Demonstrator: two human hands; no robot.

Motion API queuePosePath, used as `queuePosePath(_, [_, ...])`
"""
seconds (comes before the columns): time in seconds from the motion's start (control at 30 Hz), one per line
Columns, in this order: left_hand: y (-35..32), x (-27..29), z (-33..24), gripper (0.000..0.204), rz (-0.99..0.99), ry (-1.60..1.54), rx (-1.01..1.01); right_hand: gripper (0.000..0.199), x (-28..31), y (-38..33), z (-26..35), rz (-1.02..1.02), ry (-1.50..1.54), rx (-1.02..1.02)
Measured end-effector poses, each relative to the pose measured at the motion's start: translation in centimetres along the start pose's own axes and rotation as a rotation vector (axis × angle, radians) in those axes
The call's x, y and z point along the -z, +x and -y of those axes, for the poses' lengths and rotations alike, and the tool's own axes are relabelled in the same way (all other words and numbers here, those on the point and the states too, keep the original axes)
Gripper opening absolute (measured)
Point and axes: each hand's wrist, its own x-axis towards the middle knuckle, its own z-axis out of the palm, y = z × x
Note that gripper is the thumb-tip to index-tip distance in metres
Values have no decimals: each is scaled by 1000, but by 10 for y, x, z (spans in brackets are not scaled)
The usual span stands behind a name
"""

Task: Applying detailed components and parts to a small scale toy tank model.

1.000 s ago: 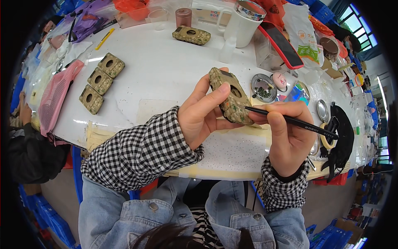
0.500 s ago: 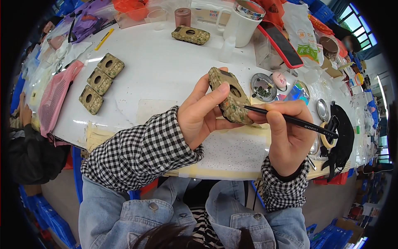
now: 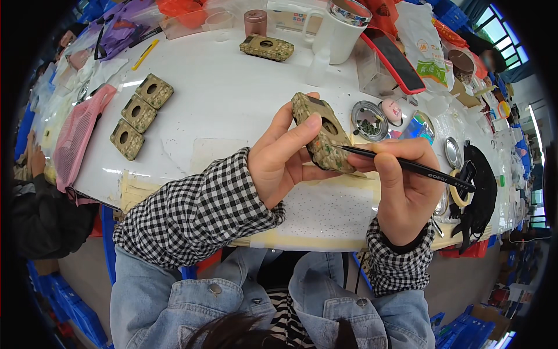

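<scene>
My left hand (image 3: 278,154) grips a camouflage-patterned model tank hull (image 3: 332,152), tilted above the table with its round top opening showing. Its thumb lies on the hull's top and other fingers are behind and below. In a pinch, my right hand (image 3: 410,189) holds a slim black paintbrush (image 3: 415,168). The brush's fine tip is at the hull's near end; whether it touches cannot be made out. Three matching hulls (image 3: 137,111) lie in a slanting row at the left. Another hull (image 3: 267,48) sits at the back of the table.
A round dish (image 3: 369,122) with dark green bits lies beyond my right hand. Behind it are a white mug (image 3: 340,35) and a red-edged phone (image 3: 394,61). A pink mesh pouch (image 3: 84,136) and yellow knife (image 3: 145,54) lie left; a black cloth item (image 3: 479,195) lies right.
The brush tip has shifted very slightly up along the hull's near end. The hull has moved hardly at all, and both hands keep their hold.
</scene>
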Motion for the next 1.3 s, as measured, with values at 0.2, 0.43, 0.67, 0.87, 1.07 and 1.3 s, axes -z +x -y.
queuePosePath(0.2, [0,0,0,54,13,2,-6,8,1,1,0,11,-17,8])
queuePosePath(0.43, [0,-1,0,52,-8,2,-2,8,0,1,0,6,12,-1])
queuePosePath(0.67, [0,-1,0,51,-12,6,-3,8,1,1,-1,4,11,13])
queuePosePath(0.87, [1,1,1,52,-1,4,-2,8,1,-1,-1,-8,42,3])
queuePosePath(1.07, [0,0,1,52,-1,3,-1,8,1,-1,-1,-1,34,2])
queuePosePath(1.3, [1,0,1,53,-5,6,-1,8,1,0,-1,1,49,1])
